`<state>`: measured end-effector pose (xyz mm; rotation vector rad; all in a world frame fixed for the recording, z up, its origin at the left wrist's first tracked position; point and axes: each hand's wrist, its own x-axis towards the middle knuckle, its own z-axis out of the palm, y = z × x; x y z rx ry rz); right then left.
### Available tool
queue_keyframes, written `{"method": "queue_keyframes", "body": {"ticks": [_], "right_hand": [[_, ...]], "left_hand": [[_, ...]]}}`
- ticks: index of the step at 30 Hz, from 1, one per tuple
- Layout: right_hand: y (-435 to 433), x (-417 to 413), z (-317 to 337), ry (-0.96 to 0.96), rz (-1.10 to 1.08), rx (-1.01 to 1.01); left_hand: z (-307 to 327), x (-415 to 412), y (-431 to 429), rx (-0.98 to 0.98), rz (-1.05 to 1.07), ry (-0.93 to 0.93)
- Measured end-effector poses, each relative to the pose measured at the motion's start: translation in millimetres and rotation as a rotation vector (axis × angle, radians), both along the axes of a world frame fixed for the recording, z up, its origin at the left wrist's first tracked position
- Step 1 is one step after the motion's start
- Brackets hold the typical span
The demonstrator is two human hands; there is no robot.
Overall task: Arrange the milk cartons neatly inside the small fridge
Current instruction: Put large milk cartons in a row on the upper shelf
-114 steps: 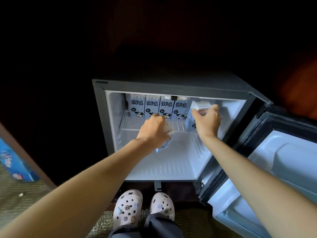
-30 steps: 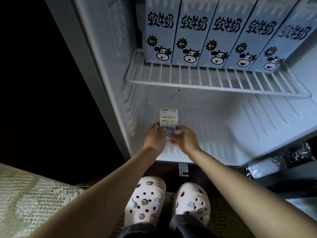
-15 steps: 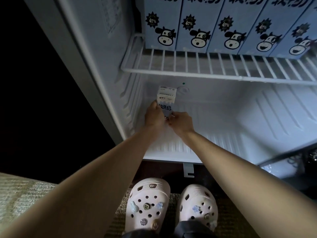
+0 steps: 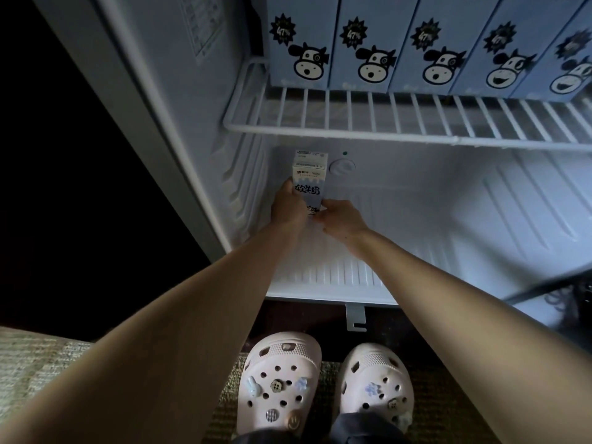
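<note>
Fingers (image 4: 286, 189) of left hand (image 4: 288, 208) curling round small milk carton (image 4: 310, 182), right hand (image 4: 342, 219) pinching its lower corner. Carton being held upright, centre-left of frame, under wire shelf (image 4: 384, 125). Risk: narrow carton tipping on ribbed fridge floor (image 4: 320, 274) if releasing unevenly.

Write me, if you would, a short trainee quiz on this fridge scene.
1. True or false: the small pale-blue milk carton lies flat on the white wire shelf.
2. Left hand and right hand: which grips that carton? A) left only B) right only C) both
3. How many large blue cow-printed cartons show on that shelf?
Key: 1 false, it is upright below the shelf; 2 C; 3 five.
</note>
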<state>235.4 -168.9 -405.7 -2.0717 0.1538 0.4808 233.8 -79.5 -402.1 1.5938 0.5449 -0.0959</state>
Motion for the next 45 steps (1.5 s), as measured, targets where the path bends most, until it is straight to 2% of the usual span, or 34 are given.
{"method": "queue_keyframes", "body": {"ticks": [18, 27, 32, 38, 42, 43, 45], "right_hand": [[-5, -1, 9, 0.045, -0.02, 0.012], [0, -7, 13, 0.056, -0.046, -0.006], [-1, -11, 12, 0.028, -0.024, -0.024], [-5, -28, 36, -0.046, -0.051, -0.193], [-10, -68, 75, -0.13, -0.073, -0.133], [-10, -80, 86, -0.151, -0.079, -0.12], [-10, -108, 111, -0.21, -0.095, -0.127]], "left_hand": [[-1, -3, -4, -0.104, 0.061, -0.003], [3, -4, 0, -0.046, 0.008, 0.033], [5, -4, 0, 0.012, -0.009, 0.052], [29, -28, 0, 0.127, -0.018, 0.142], [76, -70, 2, 0.261, -0.099, 0.163], [93, -85, 3, 0.351, -0.125, 0.187], [120, -115, 6, 0.343, -0.057, 0.176]]}}
